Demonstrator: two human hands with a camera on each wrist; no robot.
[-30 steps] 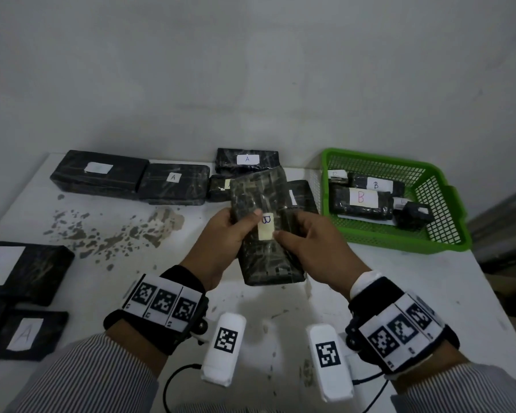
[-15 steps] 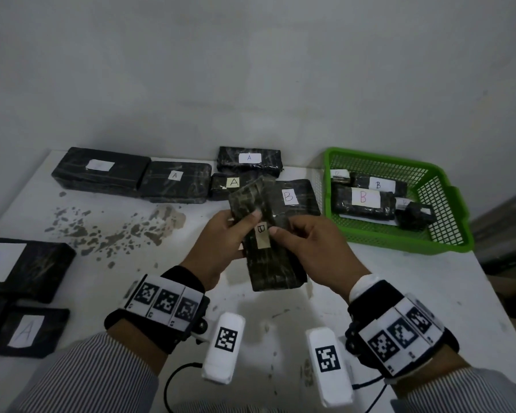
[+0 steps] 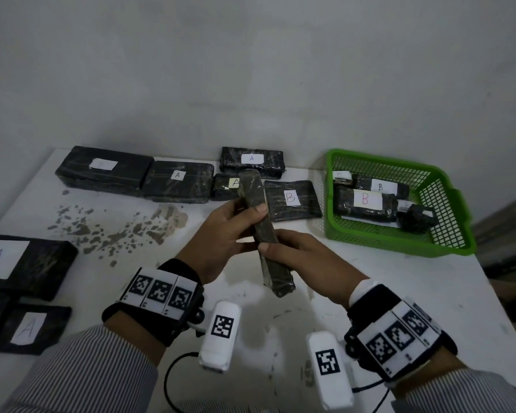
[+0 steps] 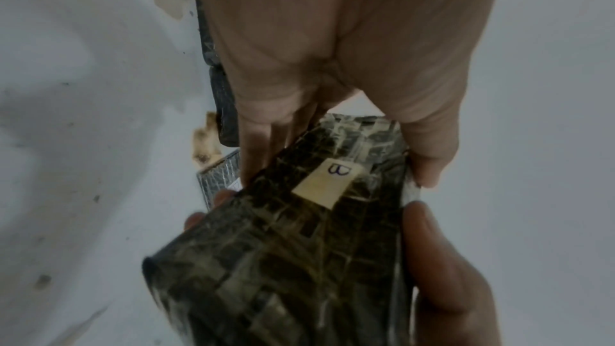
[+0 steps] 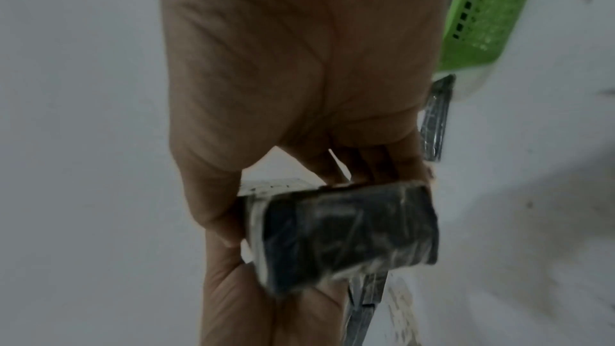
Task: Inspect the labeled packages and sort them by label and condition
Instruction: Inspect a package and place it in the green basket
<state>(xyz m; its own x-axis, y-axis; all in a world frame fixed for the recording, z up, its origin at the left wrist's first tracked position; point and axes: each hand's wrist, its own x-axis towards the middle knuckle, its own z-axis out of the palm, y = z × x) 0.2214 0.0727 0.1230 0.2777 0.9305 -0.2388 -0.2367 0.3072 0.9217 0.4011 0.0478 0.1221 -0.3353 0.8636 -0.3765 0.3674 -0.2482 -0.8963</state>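
Note:
Both hands hold one dark, tape-wrapped package point(image 3: 262, 231) above the middle of the white table point(image 3: 399, 293), turned on edge so only its narrow side faces the head view. My left hand point(image 3: 236, 225) grips its far half, thumb on top. My right hand point(image 3: 283, 248) grips its near half. In the left wrist view the package point(image 4: 299, 259) shows a small cream label point(image 4: 327, 183) marked B. The right wrist view shows the package's end point(image 5: 346, 236) between thumb and fingers.
A green basket point(image 3: 447, 234) at the right holds several B-labeled packages. One B package point(image 3: 292, 201) lies on the table beside it. A-labeled packages point(image 3: 179, 181) line the back edge, and more A packages point(image 3: 21, 263) sit at the left. Chipped paint patches point(image 3: 116, 228) mark the tabletop.
The package has been rotated in both hands from label-up to edge-on, so its B label no longer faces the head camera.

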